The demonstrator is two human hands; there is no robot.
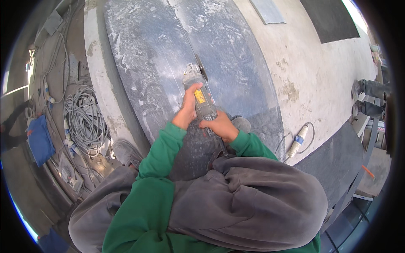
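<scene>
Both of my hands are closed around a grey angle grinder (205, 109) with a yellow label. My left hand (188, 109) grips its body close to the head, and my right hand (222, 126) wraps the rear end, where a cord leads off toward me. The thin cutting disc (202, 68) stands on edge at the tool's far end, over a dark grey stone slab (147, 55) streaked with white dust. A dark narrow line (179, 21) runs across the slab away from the disc. Whether the disc touches the stone I cannot tell.
Left of the slab, past a pale ledge (101, 55), lie a coiled grey cable (86, 120) and a blue cloth (40, 139). A white-and-blue plug connector (298, 141) rests at right. Dark sheets (331, 19) lie beyond; another person's legs (373, 97) show far right.
</scene>
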